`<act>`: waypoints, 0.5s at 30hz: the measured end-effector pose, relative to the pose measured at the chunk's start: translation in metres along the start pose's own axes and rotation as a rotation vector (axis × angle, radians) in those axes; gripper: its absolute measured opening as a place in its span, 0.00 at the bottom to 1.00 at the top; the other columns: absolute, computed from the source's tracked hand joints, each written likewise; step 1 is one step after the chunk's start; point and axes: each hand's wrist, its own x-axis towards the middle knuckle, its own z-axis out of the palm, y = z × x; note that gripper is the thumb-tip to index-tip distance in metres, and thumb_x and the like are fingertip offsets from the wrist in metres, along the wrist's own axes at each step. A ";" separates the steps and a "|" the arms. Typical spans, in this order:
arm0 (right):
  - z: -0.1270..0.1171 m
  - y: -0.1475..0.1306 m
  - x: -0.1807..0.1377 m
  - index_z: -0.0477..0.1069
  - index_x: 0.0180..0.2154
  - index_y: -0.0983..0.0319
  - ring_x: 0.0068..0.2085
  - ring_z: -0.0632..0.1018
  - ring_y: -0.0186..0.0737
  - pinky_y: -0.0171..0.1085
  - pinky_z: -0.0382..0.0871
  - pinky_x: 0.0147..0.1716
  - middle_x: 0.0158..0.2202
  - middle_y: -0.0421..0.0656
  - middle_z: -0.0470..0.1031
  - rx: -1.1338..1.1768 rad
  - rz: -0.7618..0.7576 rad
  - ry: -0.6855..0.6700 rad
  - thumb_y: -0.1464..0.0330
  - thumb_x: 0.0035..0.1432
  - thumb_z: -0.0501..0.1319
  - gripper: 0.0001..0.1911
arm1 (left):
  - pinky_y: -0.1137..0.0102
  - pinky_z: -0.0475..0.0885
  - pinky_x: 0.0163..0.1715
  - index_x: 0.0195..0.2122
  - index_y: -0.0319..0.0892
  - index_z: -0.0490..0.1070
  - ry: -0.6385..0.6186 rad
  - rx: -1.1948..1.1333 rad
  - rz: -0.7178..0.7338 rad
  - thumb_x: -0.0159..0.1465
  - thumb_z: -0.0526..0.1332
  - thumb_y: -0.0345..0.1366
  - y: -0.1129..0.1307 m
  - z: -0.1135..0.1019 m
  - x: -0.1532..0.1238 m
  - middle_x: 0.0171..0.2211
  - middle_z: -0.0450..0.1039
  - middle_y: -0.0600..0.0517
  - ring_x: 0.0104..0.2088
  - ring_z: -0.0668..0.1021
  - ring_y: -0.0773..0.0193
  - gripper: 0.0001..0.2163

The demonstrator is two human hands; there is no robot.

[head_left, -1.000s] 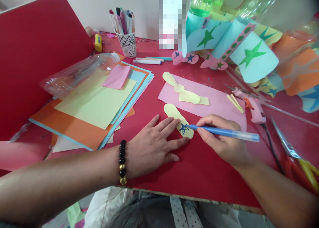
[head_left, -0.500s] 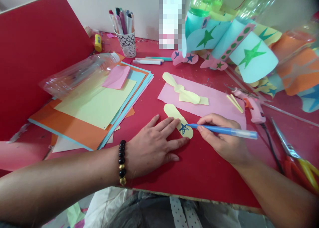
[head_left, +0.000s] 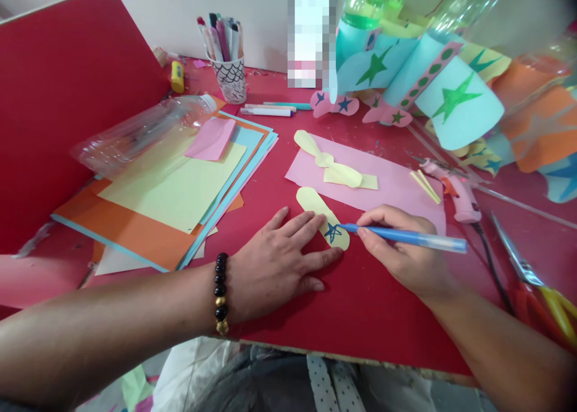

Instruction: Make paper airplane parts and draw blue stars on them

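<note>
A pale yellow paper strip (head_left: 315, 206) with rounded ends lies on the red table (head_left: 360, 304); a blue star is drawn at its near end. My left hand (head_left: 279, 262) lies flat with fingers stretched out, pressing on the strip's middle. My right hand (head_left: 406, 253) is closed on a blue marker (head_left: 406, 236), whose tip touches the strip right beside the star. Just beyond lies a pink sheet (head_left: 396, 187) carrying a yellow bow-shaped cutout (head_left: 327, 163).
A stack of coloured paper (head_left: 171, 190) with a clear plastic bottle (head_left: 139, 133) lies at left. A cup of markers (head_left: 229, 69) stands at the back. At right lie a pink glue gun (head_left: 455, 190), scissors (head_left: 536, 286) and paper-wrapped bottles with green stars (head_left: 433, 81).
The marker has tilted slightly and its tip shifted a little at the star; my left hand has stayed put.
</note>
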 end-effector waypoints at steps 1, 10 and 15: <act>0.000 0.000 0.000 0.71 0.33 0.61 0.22 0.67 0.29 0.32 0.61 0.22 0.24 0.36 0.70 0.005 0.000 -0.003 0.73 0.57 0.61 0.02 | 0.47 0.55 0.61 0.65 0.57 0.57 0.000 0.001 -0.001 0.68 0.52 0.50 0.000 0.000 0.000 0.67 0.51 0.43 0.66 0.58 0.46 0.24; -0.002 -0.003 -0.002 0.71 0.33 0.60 0.21 0.67 0.30 0.33 0.60 0.21 0.23 0.35 0.69 0.017 -0.002 -0.054 0.72 0.57 0.61 0.02 | 0.47 0.55 0.61 0.65 0.57 0.56 -0.008 0.014 0.000 0.68 0.51 0.51 0.000 0.000 0.000 0.67 0.51 0.42 0.66 0.57 0.47 0.24; -0.004 -0.006 -0.002 0.70 0.32 0.60 0.21 0.67 0.31 0.33 0.60 0.21 0.23 0.36 0.69 0.018 -0.010 -0.070 0.72 0.57 0.61 0.02 | 0.48 0.54 0.61 0.65 0.57 0.57 0.002 0.011 -0.006 0.68 0.53 0.51 0.000 0.000 0.000 0.67 0.51 0.42 0.66 0.58 0.47 0.24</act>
